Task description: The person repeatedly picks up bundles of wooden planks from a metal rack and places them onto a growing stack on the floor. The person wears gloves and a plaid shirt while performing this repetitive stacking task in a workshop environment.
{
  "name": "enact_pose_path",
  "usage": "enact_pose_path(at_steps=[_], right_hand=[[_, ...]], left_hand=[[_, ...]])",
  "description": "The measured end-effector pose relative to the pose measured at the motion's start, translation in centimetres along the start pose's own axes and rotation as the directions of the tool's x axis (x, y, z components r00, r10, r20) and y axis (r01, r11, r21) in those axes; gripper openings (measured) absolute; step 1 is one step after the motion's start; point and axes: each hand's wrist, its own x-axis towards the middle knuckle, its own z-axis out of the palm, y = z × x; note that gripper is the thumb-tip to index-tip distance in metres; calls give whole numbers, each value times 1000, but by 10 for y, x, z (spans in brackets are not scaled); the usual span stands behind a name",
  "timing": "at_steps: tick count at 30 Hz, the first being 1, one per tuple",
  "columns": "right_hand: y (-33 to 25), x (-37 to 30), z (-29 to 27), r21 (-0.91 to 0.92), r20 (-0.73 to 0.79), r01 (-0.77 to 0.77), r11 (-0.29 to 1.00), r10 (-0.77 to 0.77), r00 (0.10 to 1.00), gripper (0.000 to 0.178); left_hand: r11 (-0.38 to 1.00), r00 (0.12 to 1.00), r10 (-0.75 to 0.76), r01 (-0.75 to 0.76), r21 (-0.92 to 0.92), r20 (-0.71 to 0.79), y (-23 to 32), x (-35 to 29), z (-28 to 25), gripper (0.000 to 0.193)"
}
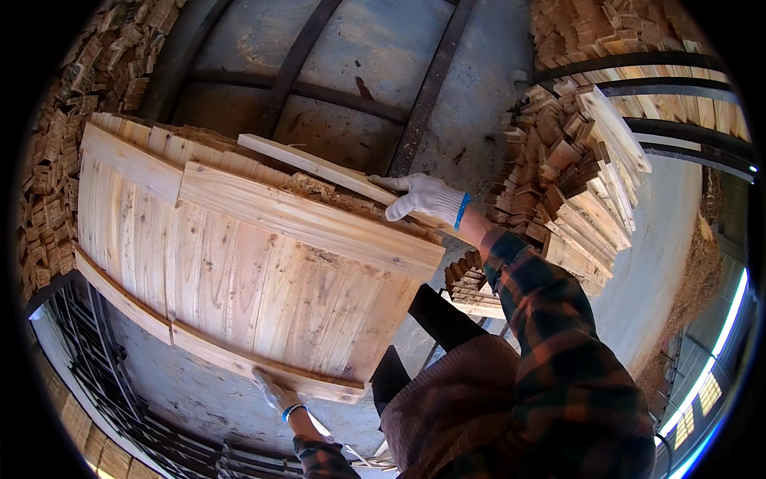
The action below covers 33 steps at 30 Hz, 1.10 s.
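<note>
A stack of pale wooden boards [239, 295] lies side by side in front of me, with wider planks [311, 219] across its far edge and thin battens [255, 363] along its near edge. My right hand [423, 198], in a white knit glove with a blue cuff, is closed over a narrow wooden slat [311, 166] at the far side, thumb and forefinger apart along it. At the near edge, my gloved left hand [277, 394] grips the batten at the corner; some of its fingers are hidden below the wood.
Dark metal bars [435, 88] cross the grey floor beyond the boards. Heaps of stacked wood pieces [558, 160] stand to the right, and more [52, 184] rise at the left. A black metal rack [96, 351] sits at the lower left. Sawdust [686, 291] lies at the far right.
</note>
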Motion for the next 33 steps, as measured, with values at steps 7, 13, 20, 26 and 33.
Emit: enact_pose_path(at_steps=[7,13,20,26,33], right_hand=[[15,-9,-36,91,-84,25,996,-17,996,77],[-11,-84,-40,204,-168,65,977,-30,985,84],[-66,-178,79,486,83,80,870,-137,987,93],[-90,-222,310,-62,263,475,878,-445,856,94],[-59,-235,471,-318,603,691,649,-424,676,81]], left_hand=[[995,996,-81,79,-60,-23,-3,5,-3,83],[999,1000,17,-16,50,-12,-14,9,-10,83],[996,984,22,-7,86,-176,30,-24,0,102],[554,860,392,63,-830,327,46,-148,-49,93],[537,985,-12,153,-830,174,-99,-94,-174,58]])
